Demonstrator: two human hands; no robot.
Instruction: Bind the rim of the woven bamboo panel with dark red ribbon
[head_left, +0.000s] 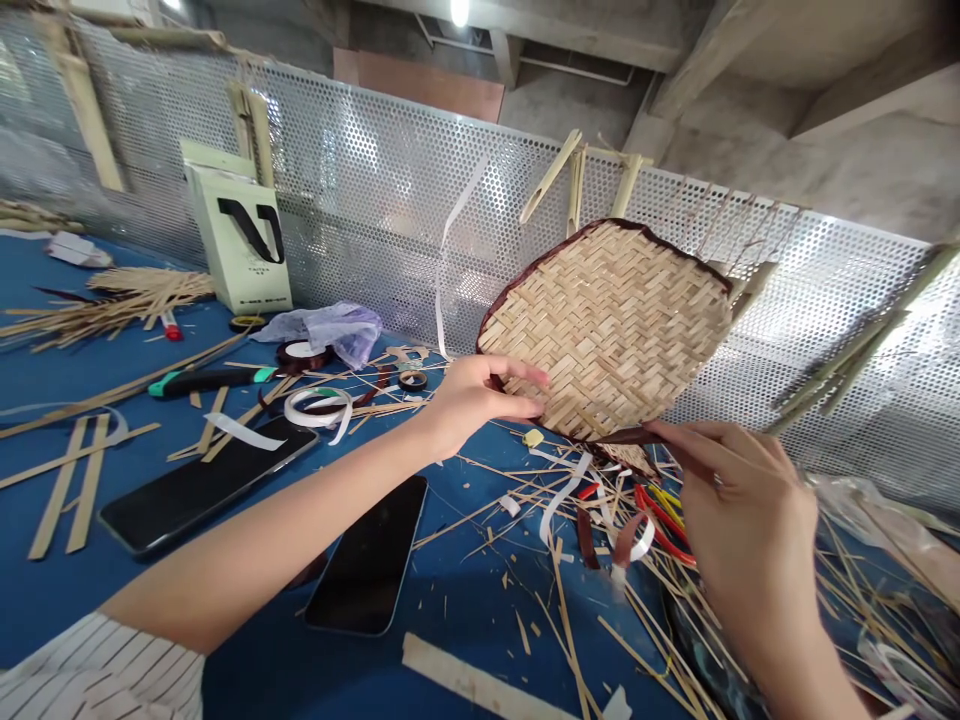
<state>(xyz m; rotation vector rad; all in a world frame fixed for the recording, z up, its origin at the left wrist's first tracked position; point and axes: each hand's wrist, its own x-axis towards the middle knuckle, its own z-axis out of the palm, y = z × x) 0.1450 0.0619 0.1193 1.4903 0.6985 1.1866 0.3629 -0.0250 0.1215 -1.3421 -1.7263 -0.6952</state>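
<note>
A flat woven bamboo piece [607, 325] with a rounded outline is held up above the table, tilted so its herringbone face shows. Dark brown ribbon [630, 436] lines its top, left and lower edges; the right edge looks bare. My left hand [487, 400] grips the lower left rim, thumb in front, some fingers hidden behind. At the lower right, my right hand [739, 490] pinches the ribbon between thumb and finger along the bottom edge. Below hangs or lies a smaller woven piece [626, 458], partly hidden.
Blue table [465, 580] strewn with bamboo strips and ribbon scraps. Two phones [367, 560] lie near my left forearm. A white tape roll [319, 410], a black-and-green utility knife [214, 380] and a pale green bag [236, 235] stand or lie left. A perforated metal panel [360, 210] rises behind.
</note>
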